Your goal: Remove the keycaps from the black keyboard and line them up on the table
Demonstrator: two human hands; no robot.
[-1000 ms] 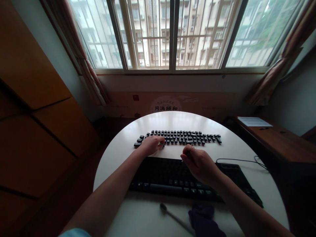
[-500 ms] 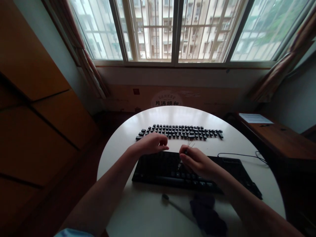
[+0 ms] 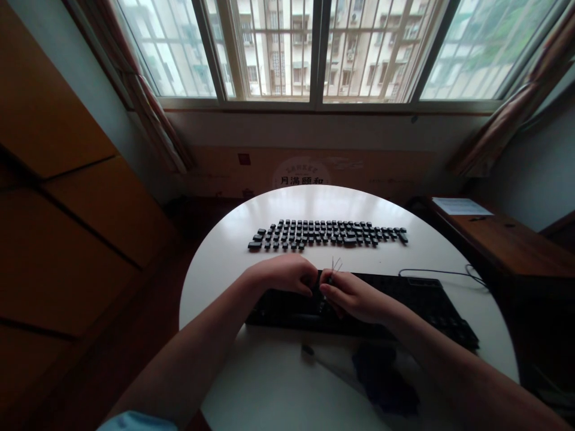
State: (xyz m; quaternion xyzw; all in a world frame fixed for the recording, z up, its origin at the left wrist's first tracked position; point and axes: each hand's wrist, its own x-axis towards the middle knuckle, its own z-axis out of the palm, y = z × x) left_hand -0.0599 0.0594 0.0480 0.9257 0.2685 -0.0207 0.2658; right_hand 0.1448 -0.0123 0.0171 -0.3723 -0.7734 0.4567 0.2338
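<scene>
A black keyboard [image 3: 283, 308] lies across the white round table, many of its keys off at the left and middle. Over its middle, my right hand [image 3: 353, 294] is closed around a wire keycap puller [image 3: 335, 265], whose thin wires stick up past the fingers. My left hand [image 3: 294, 274] is beside it with fingers curled in a pinch; whatever they hold, if anything, is hidden. Behind the keyboard, loose black keycaps [image 3: 309, 233] stand in rows.
Nearer me on the table [image 3: 251, 377] lie a thin-handled brush [image 3: 308, 351] and a dark cloth [image 3: 386, 377], both dim. A black cable [image 3: 431, 273] trails off to the right. A wooden desk [image 3: 498, 239] with a paper sheet [image 3: 461, 206] stands further right.
My left hand has moved right and down, from behind the keyboard to beside my right hand. The right hand, with the puller, has shifted slightly left. The view has tilted slightly.
</scene>
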